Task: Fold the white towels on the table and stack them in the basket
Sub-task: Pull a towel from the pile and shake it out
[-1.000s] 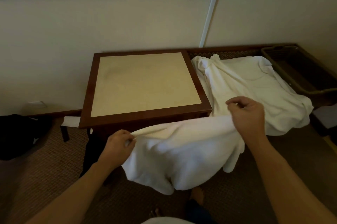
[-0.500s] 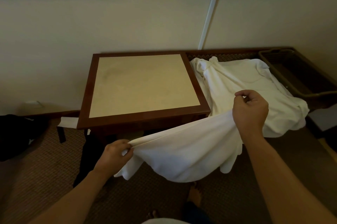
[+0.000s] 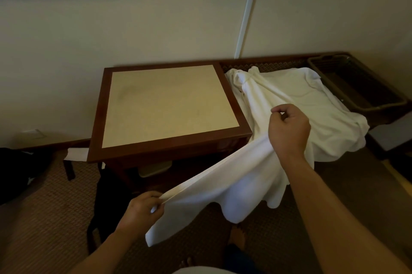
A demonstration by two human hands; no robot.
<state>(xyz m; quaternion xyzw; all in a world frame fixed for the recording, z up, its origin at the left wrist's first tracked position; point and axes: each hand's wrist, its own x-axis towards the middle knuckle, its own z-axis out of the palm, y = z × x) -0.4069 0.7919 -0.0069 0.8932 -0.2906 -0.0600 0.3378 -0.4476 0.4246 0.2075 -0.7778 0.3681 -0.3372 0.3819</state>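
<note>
A white towel (image 3: 231,181) hangs stretched in the air in front of the square table (image 3: 169,142). My left hand (image 3: 142,210) pinches its lower left edge, low and near my body. My right hand (image 3: 288,131) grips the towel's upper right edge, higher and farther out. The cloth sags between the two hands. A heap of more white towels (image 3: 296,100) lies on the low bench to the right of the table. The dark basket (image 3: 379,106) stands at the bench's far right, and nothing shows inside it.
The table has a beige top (image 3: 165,104) with a brown frame and stands against the wall. A dark bag (image 3: 20,171) lies on the carpet at the left. Another dark bag (image 3: 111,198) sits under the table's front. My bare foot (image 3: 237,237) shows below the towel.
My left hand has dropped lower and drawn toward me, while my right hand rose and moved right. The towel went from a bunched sag to a taut diagonal span.
</note>
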